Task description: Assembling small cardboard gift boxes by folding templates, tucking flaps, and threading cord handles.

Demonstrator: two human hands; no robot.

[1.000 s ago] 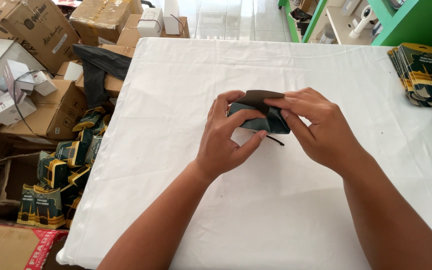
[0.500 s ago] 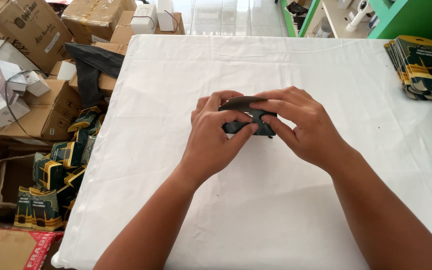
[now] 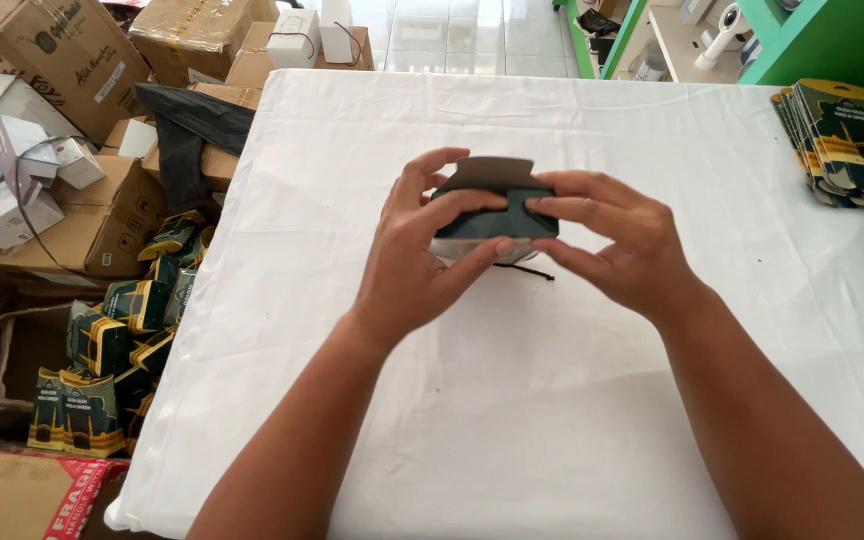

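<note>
Both my hands hold a small dark green cardboard box [image 3: 497, 205] just above the white tablecloth [image 3: 512, 400]. Its brown inner flap stands up at the top. My left hand [image 3: 422, 250] grips the box's left side, thumb underneath and fingers over the top. My right hand [image 3: 607, 240] holds the right side, with its fingertips pressed on the dark top panel. A thin black cord [image 3: 532, 270] lies on the cloth below the box.
A stack of flat green-and-gold box blanks [image 3: 847, 145] lies at the table's right edge. Left of the table are brown cartons [image 3: 102, 225], white boxes [image 3: 297, 35], a black bag [image 3: 187, 125] and several folded green boxes [image 3: 102, 350] in a pile.
The hands and box sit slightly higher over the cloth, and the brown flap now stands up more openly. The fingers have shifted on the top panel.
</note>
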